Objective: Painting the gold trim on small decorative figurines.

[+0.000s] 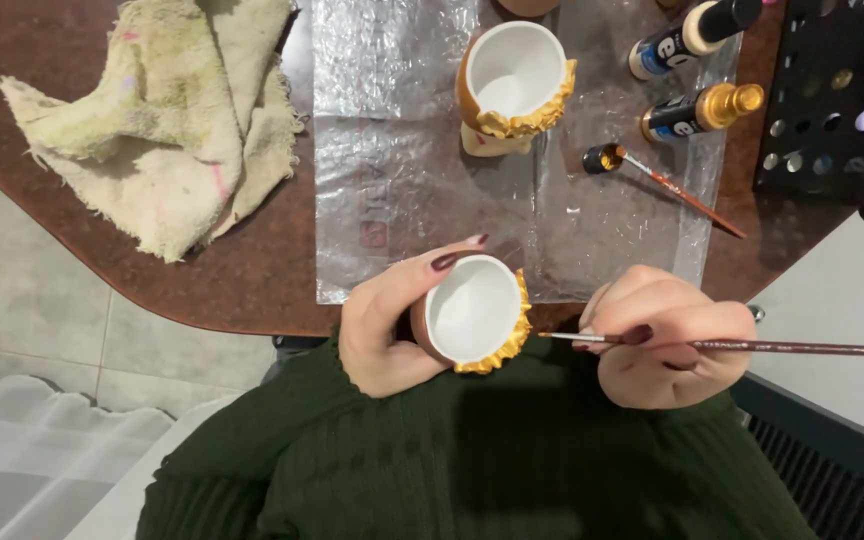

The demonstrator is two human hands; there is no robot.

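Closest to you, your left hand is curled around a small ceramic cup, fingers wrapped on its brown outside wall and thumb along the top, clamped firmly on it. The cup sits tilted so its mouth faces up at you. Its inside is white and holds nothing you could pour. A bumpy gold trim runs along the rim on the side nearest your right hand.

Your right hand is closed in a pinch on a thin paintbrush. The dark red handle sticks out to the right, and the fine tip points left, ending just beside the gold trim. Whether the tip touches the trim cannot be told. Both hands hover over your dark green sweater, at the near edge of a brown table.

Farther out, a clear plastic sheet covers the table. On it stands a 2nd cup of the same kind, white inside, with gold trim around its lower rim. To its right lies a small bottle cap holding gold paint, with a 2nd brush resting its tip in the cap. Beyond that lie 2 paint bottles on their sides: 1 with a gold cap, and 1 with a black cap farther back.

At the far right is a black rack with round holes. At the far left, a crumpled cream rag lies on the table, well apart from the cups.
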